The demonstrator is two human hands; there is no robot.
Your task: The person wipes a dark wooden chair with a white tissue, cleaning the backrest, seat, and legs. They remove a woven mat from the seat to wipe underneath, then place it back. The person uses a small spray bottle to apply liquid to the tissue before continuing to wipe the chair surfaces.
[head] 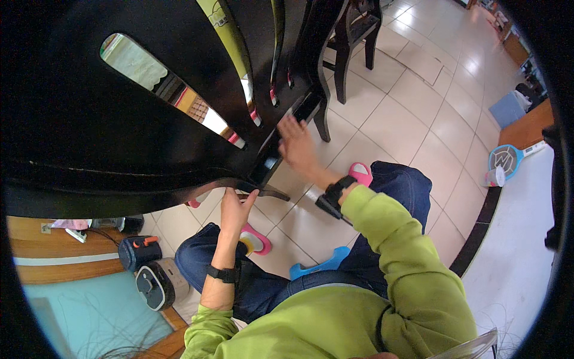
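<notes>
A large black piece of furniture (148,130), with long rounded slots in its panel and curved legs, fills the upper left; it looks like a chair. Low on it, my left hand (236,207) pinches the lower edge between thumb and fingers. My right hand (297,142), slightly blurred, lies with its fingertips against the dark rail near the slots; whether anything is beneath the fingers cannot be seen. Between my knees a blue plastic stool (320,264) shows in part.
Another dark wooden chair (343,58) stands beyond on the tiled floor (385,116). To the right are a blue electric swatter (504,161), a cup (494,177) and a blue bin (509,109). At left, two small appliances (154,282) (138,252) stand by wooden furniture (67,238).
</notes>
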